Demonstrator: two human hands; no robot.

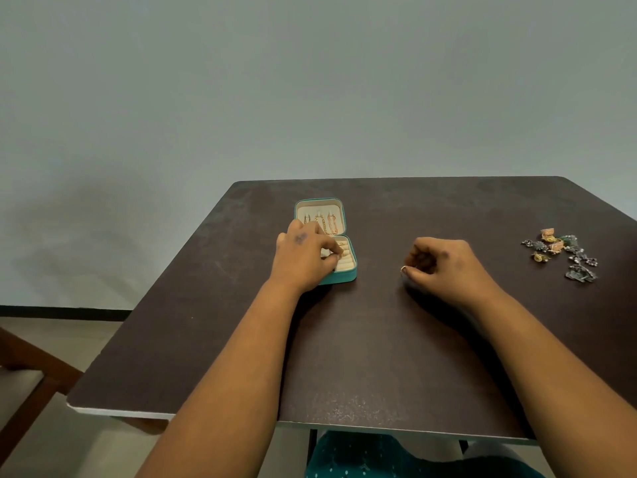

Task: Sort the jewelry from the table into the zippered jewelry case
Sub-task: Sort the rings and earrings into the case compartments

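Note:
A small teal zippered jewelry case [341, 276] lies open on the dark table [362, 339], with gold chains hanging in its upright cream lid [320, 215]. My left hand [305, 257] is over the case's lower half, its fingertips pinching a small piece at the ring rolls. My right hand [444, 267] rests on the table to the right of the case, fingers curled, pinching a gold ring [403, 268] between thumb and forefinger. A pile of loose jewelry [562, 253], silver and gold-orange pieces, lies at the far right of the table.
A wooden chair [31, 377] stands at the lower left beside the table. A grey wall rises behind the table's far edge. My lap in teal fabric [379, 457] shows below the front edge.

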